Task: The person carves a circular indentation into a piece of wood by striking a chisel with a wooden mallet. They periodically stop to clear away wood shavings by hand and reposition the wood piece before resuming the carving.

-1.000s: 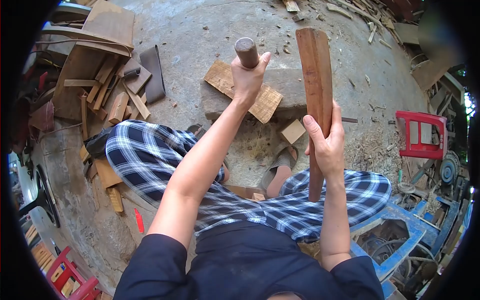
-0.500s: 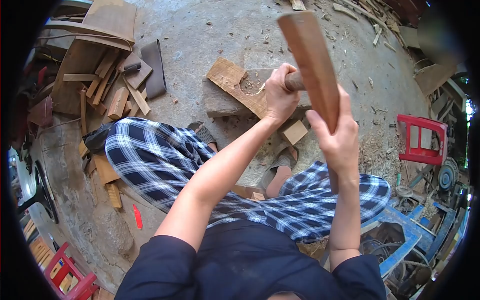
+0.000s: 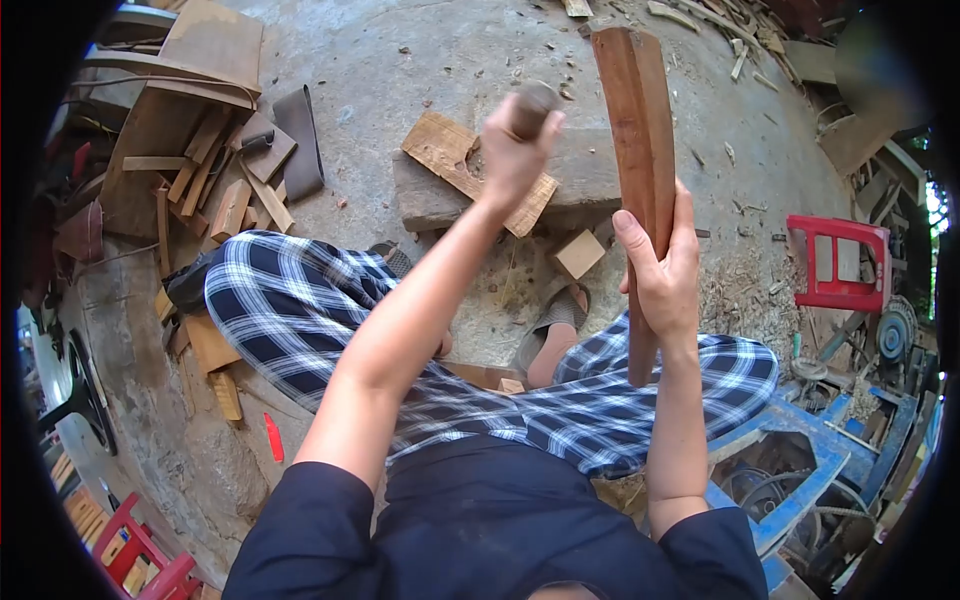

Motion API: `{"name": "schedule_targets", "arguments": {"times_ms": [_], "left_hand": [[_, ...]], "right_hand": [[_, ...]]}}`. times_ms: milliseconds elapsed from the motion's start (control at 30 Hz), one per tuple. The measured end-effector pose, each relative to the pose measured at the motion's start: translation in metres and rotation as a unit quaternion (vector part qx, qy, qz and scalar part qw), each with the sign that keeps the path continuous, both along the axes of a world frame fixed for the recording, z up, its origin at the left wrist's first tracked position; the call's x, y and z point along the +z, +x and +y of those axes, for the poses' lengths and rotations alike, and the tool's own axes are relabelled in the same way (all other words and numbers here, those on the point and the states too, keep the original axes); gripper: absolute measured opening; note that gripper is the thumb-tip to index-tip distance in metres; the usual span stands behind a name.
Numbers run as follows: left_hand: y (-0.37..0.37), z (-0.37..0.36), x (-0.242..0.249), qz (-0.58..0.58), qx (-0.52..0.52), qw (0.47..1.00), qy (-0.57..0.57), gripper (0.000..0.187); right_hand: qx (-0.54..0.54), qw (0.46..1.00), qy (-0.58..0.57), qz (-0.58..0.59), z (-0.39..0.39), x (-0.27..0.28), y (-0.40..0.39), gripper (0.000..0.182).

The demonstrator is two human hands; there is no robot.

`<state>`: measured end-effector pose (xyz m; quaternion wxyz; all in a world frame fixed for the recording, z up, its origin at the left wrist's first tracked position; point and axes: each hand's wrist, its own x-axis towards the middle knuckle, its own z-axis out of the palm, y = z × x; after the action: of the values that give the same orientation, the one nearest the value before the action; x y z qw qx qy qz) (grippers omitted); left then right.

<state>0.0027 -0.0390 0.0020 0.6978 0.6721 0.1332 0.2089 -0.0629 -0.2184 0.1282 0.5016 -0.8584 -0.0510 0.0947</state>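
Observation:
My left hand (image 3: 512,155) is closed around a round wooden handle (image 3: 535,108), held above a light wooden board (image 3: 437,142). Motion blurs this hand, and the rest of the tool in it is hidden. The board has a curved cut-out and lies slantwise over a thick, weathered wood block (image 3: 590,165). In my right hand (image 3: 665,270) is a long reddish-brown wooden club (image 3: 640,120), broad at the top and narrower below the grip. It stands nearly upright, apart from the round handle. A small wood block (image 3: 578,254) lies near my foot.
Wood offcuts (image 3: 232,208) and a dark belt strip (image 3: 300,140) lie at the left. A red plastic stool (image 3: 840,262) stands at the right, above a blue metal frame (image 3: 800,490) with machine parts. A red marker-like object (image 3: 273,437) lies on the concrete floor.
My left hand has moved left and up with the round handle, which now tips upward. The club has become more upright and no longer overlaps the handle. More of the board shows.

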Motion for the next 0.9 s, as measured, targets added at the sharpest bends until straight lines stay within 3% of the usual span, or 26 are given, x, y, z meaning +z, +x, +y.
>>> {"name": "schedule_targets", "arguments": {"times_ms": [67, 533, 567, 800, 900], "left_hand": [[0.004, 0.02, 0.008, 0.016, 0.028, 0.995, -0.095, 0.025], [0.019, 0.016, -0.013, -0.035, 0.041, 0.997, -0.061, 0.022], [0.019, 0.017, -0.016, 0.002, 0.011, 0.999, -0.052, 0.024], [0.009, -0.019, -0.006, -0.063, 0.03, 0.997, 0.043, 0.018], [0.013, -0.032, -0.014, -0.067, 0.036, 0.996, 0.042, 0.02]], "right_hand": [[-0.007, 0.998, 0.057, 0.039, 0.0, -0.004, -0.001, 0.067], [0.0, 0.997, 0.066, 0.046, 0.004, -0.005, -0.003, 0.065], [0.004, 0.997, 0.068, 0.042, 0.006, 0.001, -0.001, 0.065], [0.017, 0.985, 0.115, -0.128, 0.025, 0.039, 0.017, 0.061], [0.103, 0.983, -0.118, -0.101, 0.02, 0.014, 0.031, 0.067]]}}
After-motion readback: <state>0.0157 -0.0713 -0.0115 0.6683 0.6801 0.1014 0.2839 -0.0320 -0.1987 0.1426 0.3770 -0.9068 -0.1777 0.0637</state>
